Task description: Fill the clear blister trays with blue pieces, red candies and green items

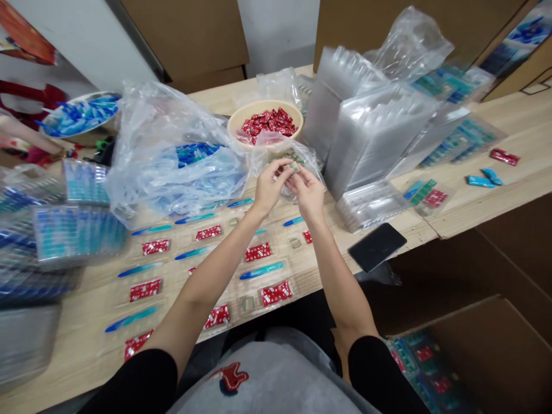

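1. Closest thing first: the left hand [268,190] and right hand [307,195] are up together over the worktop [513,192], both grasping a small green-and-tan packet [294,167] at the fingertips. It's tiny and partly hidden, so I can't make out any detail. If that pinch loosens, it could easily drop among the stuff below.

2. Down at lower right, below the worktop's edge, a cardboard box [478,356] holds more green and red packets. Hard to see much in there, since it's dark and partly cut off.

3. Right under the forearms, clear plastic trays [276,293] lie in rows, holding red sachets [259,251] and slim blue-and-teal sticks [261,270]. A sleeve or wrist dragging across could knock those out of line.

4. Just behind the hands is a thin clear plastic bag [310,167], then a tan bowl [241,118] piled with red sachets [267,123]. A snag on that bag could tug the bowl.

5. Further right, tall stacks of clear trays [375,138] lean close together, and a black phone [377,247] sits near the worktop's edge. One bump could slide either.

6. Far left, there's a bulging plastic bag [172,167], a plate of blue sticks [81,115], and another person's forearm [26,137].
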A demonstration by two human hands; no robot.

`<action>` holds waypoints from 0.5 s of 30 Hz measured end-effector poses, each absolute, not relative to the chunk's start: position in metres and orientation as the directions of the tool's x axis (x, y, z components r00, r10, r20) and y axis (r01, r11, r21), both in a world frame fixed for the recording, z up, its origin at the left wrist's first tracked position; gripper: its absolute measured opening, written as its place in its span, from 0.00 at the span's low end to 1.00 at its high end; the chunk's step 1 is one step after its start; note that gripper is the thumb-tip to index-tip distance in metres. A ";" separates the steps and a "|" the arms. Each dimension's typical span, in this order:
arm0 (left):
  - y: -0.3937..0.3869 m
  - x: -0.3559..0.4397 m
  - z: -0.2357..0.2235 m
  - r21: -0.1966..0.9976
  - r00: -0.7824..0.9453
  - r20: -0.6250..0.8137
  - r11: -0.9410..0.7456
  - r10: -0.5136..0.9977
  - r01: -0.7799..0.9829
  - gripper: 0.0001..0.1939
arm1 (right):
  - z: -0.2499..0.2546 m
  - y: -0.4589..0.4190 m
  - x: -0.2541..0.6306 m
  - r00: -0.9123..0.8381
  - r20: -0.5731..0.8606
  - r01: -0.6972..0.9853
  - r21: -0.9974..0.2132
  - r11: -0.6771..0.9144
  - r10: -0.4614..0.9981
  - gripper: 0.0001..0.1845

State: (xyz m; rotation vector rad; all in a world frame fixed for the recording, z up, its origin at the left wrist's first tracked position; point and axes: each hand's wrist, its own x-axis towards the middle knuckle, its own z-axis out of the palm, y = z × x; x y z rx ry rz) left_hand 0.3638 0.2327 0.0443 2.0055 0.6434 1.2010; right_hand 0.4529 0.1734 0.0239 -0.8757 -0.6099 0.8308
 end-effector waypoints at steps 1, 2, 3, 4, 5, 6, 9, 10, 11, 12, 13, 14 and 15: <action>0.234 0.364 0.044 0.754 0.448 0.559 -0.653 0.698 0.076 0.11 | 0.023 0.175 0.453 0.544 0.121 -0.384 -0.843 0.375 0.830 0.19; 0.235 0.365 0.043 0.733 0.454 0.575 -0.675 0.680 0.081 0.11 | 0.022 0.177 0.454 0.547 0.108 -0.395 -0.841 0.369 0.830 0.18; 0.236 0.365 0.042 0.714 0.465 0.590 -0.695 0.660 0.081 0.12 | 0.022 0.179 0.455 0.551 0.091 -0.402 -0.842 0.359 0.829 0.17; 0.236 0.365 0.040 0.699 0.477 0.600 -0.711 0.642 0.077 0.13 | 0.021 0.180 0.455 0.554 0.074 -0.408 -0.844 0.348 0.829 0.16; 0.236 0.365 0.038 0.692 0.483 0.606 -0.718 0.632 0.073 0.14 | 0.020 0.182 0.456 0.557 0.058 -0.413 -0.846 0.337 0.828 0.15; 0.236 0.365 0.036 0.693 0.481 0.605 -0.717 0.634 0.072 0.15 | 0.019 0.183 0.457 0.562 0.045 -0.417 -0.847 0.330 0.826 0.15; 0.235 0.364 0.031 0.725 0.450 0.583 -0.683 0.677 0.087 0.18 | 0.014 0.188 0.457 0.589 0.023 -0.418 -0.847 0.329 0.807 0.13; 0.234 0.363 0.029 0.734 0.436 0.577 -0.673 0.691 0.096 0.18 | 0.013 0.189 0.457 0.602 0.022 -0.413 -0.847 0.335 0.798 0.13; 0.234 0.363 0.028 0.736 0.425 0.574 -0.669 0.700 0.107 0.18 | 0.012 0.190 0.456 0.613 0.025 -0.408 -0.846 0.344 0.789 0.12; 0.233 0.363 0.028 0.731 0.416 0.579 -0.673 0.701 0.116 0.17 | 0.011 0.191 0.455 0.618 0.033 -0.405 -0.843 0.354 0.785 0.12; 0.233 0.363 0.028 0.722 0.409 0.588 -0.681 0.698 0.123 0.15 | 0.010 0.191 0.455 0.617 0.043 -0.406 -0.838 0.365 0.786 0.12; 0.233 0.363 0.027 0.715 0.402 0.598 -0.689 0.693 0.123 0.14 | 0.010 0.190 0.454 0.604 0.057 -0.410 -0.833 0.371 0.795 0.13; 0.233 0.363 0.028 0.711 0.399 0.606 -0.694 0.688 0.117 0.13 | 0.011 0.190 0.455 0.583 0.073 -0.415 -0.830 0.373 0.810 0.14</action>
